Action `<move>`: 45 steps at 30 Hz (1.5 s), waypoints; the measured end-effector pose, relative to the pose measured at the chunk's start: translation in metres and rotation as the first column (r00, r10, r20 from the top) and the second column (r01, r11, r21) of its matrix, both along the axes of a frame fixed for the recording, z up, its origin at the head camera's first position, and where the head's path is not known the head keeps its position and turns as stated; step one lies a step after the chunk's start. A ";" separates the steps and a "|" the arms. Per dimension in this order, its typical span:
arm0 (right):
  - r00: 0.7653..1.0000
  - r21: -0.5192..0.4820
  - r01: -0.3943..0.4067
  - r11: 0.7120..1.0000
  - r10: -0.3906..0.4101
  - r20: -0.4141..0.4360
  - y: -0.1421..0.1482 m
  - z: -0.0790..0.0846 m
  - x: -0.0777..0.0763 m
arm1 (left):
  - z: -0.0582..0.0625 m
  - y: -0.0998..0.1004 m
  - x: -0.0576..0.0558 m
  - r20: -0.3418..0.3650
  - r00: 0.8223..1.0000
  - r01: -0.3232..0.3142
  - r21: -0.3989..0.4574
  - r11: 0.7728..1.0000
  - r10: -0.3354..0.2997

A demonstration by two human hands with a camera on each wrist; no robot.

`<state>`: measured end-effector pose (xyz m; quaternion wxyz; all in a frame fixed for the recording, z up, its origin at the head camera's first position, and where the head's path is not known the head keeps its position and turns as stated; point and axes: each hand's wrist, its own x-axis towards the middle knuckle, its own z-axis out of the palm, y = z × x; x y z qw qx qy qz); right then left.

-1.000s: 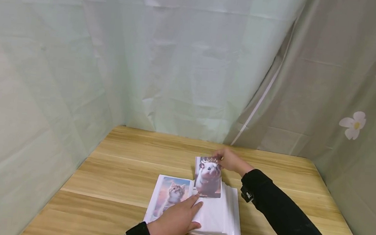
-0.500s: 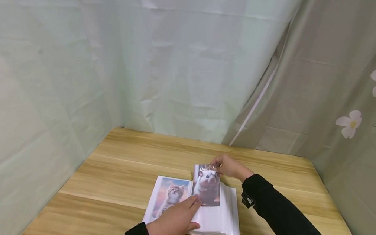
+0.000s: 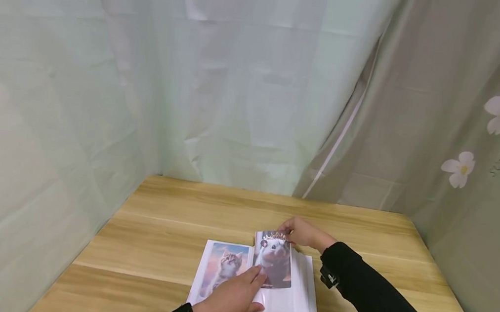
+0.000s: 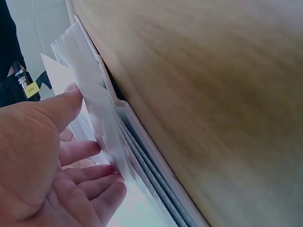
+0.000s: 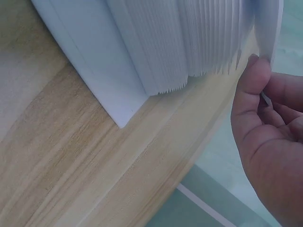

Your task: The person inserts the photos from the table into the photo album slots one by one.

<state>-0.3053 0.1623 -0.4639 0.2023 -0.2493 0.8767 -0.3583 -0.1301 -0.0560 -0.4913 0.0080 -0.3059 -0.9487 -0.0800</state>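
An open photo album (image 3: 279, 307) with white pages lies on the wooden table. Its left page carries a kitten picture (image 3: 222, 267). Over the right page is a photo (image 3: 274, 259) of a white rodent wearing a crown, its top standing out past the album's far edge. My right hand (image 3: 303, 231) pinches the photo's upper right corner between thumb and fingers, as the right wrist view (image 5: 274, 113) also shows. My left hand (image 3: 233, 293) rests on the album, fingertips at the photo's lower left edge. In the left wrist view its fingers (image 4: 75, 153) lie against the pages.
The wooden table (image 3: 160, 217) reaches back to a pale hanging curtain (image 3: 254, 102). Another curtain side (image 3: 462, 234) with flower prints closes off the right. The album's stacked page edges (image 5: 156, 52) fan out along its right half.
My right hand has brought the photo down toward me over the right page, so its lower edge sits further down. My left hand stays on the album. The head view has tilted slightly.
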 end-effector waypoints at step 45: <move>0.957 0.058 -0.105 0.993 0.117 -0.265 -0.022 -0.018 -0.008 | -0.001 0.000 -0.003 0.064 0.998 -0.025 -0.017 1.000 0.026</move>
